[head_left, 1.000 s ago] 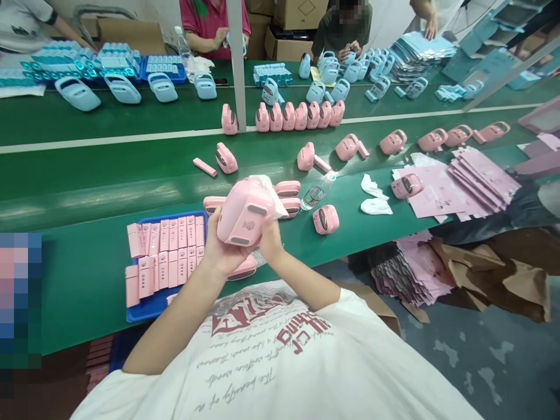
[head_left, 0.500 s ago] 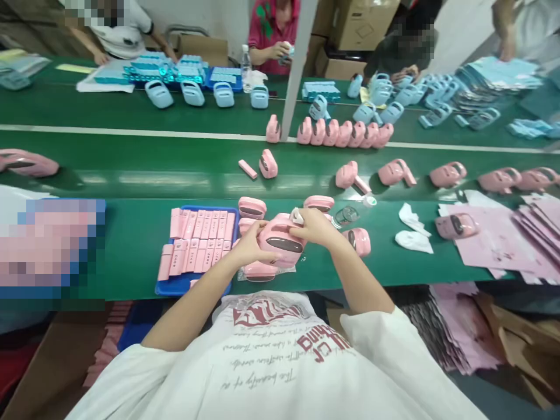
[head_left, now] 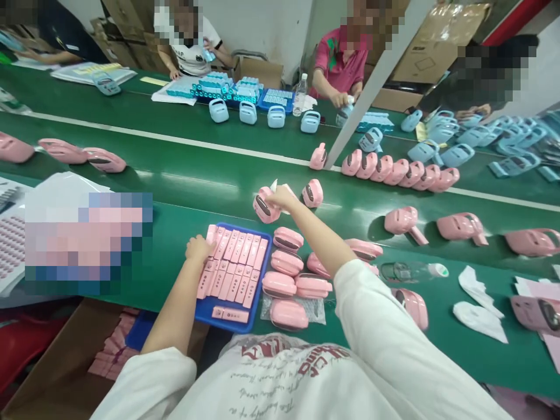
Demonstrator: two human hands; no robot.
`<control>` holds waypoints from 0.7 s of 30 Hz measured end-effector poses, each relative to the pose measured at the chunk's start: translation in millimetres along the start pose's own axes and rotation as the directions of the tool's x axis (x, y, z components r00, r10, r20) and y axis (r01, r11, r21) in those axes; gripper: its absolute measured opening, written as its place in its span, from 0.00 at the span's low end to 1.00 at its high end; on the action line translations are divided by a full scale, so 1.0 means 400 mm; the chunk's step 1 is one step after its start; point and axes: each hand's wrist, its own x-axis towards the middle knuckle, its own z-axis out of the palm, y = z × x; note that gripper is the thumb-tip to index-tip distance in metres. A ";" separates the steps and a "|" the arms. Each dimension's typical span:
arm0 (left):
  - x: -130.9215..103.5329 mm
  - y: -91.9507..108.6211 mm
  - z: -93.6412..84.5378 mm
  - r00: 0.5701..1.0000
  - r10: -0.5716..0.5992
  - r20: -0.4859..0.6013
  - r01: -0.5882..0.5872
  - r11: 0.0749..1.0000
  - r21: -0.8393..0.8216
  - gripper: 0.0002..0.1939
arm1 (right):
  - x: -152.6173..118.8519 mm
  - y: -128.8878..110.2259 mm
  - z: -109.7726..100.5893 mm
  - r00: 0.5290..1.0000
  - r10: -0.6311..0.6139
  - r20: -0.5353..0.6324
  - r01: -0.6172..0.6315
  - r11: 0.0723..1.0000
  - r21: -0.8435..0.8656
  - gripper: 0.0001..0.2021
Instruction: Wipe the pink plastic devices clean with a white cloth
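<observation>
My right hand point(head_left: 282, 198) reaches over the green belt with its fingers on a pink plastic case point(head_left: 265, 205) that has a dark oval panel. A bit of white tissue point(head_left: 274, 185) sticks up from the same hand. My left hand point(head_left: 199, 248) is closed around the end of a slim pink bar point(head_left: 212, 234) at the upper left corner of a blue tray point(head_left: 255, 318). Rows of similar bars with dark printed marks fill that tray, and one lies crosswise near its front. Right of the tray, several pink cases point(head_left: 286, 262) stand close together.
A clear bottle point(head_left: 402, 272) lies on its side to the right, near crumpled white tissues point(head_left: 479, 329). More pink cases point(head_left: 400, 221) rest along the belt. Beyond a white divider strip, co-workers sit among blue cases point(head_left: 276, 116). A slanted metal post point(head_left: 371, 87) rises there.
My right hand has carried the pink case away from me onto the belt. My left hand has let go of it and moved left to the tray. The view has swung left.
</observation>
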 end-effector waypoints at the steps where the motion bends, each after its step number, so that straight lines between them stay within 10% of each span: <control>1: 0.014 -0.009 0.003 1.000 -0.004 0.019 0.005 0.999 -0.041 0.19 | 0.045 -0.016 0.033 1.000 0.006 0.003 -0.006 1.000 0.016 0.08; 9: -0.056 -0.049 -0.057 0.990 0.033 0.136 0.049 0.827 -0.560 0.14 | 0.273 -0.079 0.193 0.999 0.045 -0.006 -0.043 0.984 0.173 0.16; 16: -0.189 0.046 -0.157 0.894 0.234 0.382 0.402 -0.042 -0.915 0.19 | 0.282 -0.068 0.149 0.996 0.077 -0.049 -0.062 0.965 0.256 0.17; 21: -0.267 0.115 -0.175 0.886 0.340 0.316 0.318 0.051 -0.947 0.25 | 0.081 -0.086 0.093 0.978 -0.173 -0.116 0.204 0.905 0.373 0.19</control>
